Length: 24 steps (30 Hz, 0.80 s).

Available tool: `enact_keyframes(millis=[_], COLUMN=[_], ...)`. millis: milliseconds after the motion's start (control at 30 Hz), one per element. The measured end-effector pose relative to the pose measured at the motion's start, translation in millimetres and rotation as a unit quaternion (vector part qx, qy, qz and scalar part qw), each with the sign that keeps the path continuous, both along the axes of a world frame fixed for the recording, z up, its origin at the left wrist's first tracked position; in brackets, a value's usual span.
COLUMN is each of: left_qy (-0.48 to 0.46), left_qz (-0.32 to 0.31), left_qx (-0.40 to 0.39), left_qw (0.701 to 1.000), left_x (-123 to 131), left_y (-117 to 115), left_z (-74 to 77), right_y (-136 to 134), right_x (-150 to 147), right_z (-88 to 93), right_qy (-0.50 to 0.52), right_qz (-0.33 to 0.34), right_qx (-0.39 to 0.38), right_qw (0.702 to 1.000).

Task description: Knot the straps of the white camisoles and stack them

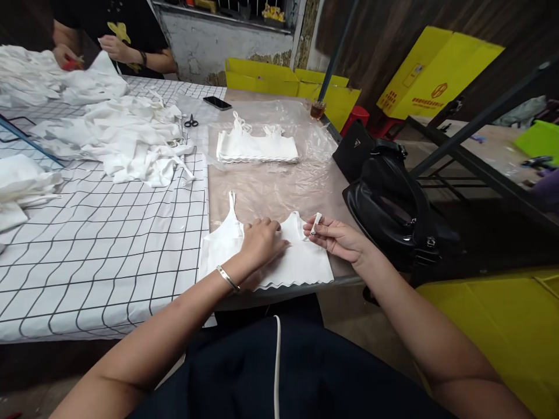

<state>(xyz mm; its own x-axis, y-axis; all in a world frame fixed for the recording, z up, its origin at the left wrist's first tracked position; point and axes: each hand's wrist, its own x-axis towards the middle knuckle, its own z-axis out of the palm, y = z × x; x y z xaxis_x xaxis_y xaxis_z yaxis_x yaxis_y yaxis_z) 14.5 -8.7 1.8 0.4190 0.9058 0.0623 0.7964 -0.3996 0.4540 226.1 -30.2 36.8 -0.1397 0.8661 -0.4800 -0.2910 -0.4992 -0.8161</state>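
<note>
A white strappy top (301, 265) lies flat at the near edge of the table, on clear plastic sheet (279, 186). My left hand (261, 240), a silver bangle on its wrist, rests on the middle of the top with fingers curled, pressing it down. My right hand (336, 235) pinches the top's right shoulder strap (316, 223) between thumb and fingers, lifting it just above the fabric. The left strap lies stretched out on the plastic.
A neat stack of folded white tops (257, 148) sits farther back. A loose heap of white garments (126, 137) covers the checked cloth (100, 244) at left, with scissors (191, 121) and a phone (217, 103) nearby. A black bag (393, 203) hangs at the right edge. Another person (116, 35) works at the far left.
</note>
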Motion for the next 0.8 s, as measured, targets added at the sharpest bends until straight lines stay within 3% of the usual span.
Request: enact_keyframes(millis=[133, 467, 800], left_qy=[0.035, -0.049, -0.109], left_qz=[-0.004, 0.001, 0.023], left_qx=[-0.005, -0.105, -0.113], left_qw=[0.999, 0.993, 0.987], left_x=[8.9, 15.0, 16.1], left_y=[-6.8, -2.1, -3.7], left_z=[-6.5, -4.2, -8.1], right_y=[14.9, 24.8, 21.7], right_x=[-4.4, -7.1, -26.9], right_z=[-6.6, -15.5, -33.4], right_qy=[0.004, -0.070, -0.154], right_qz=[-0.013, -0.039, 0.034], right_qx=[0.003, 0.076, 0.167], right_qw=[1.000, 0.994, 0.973])
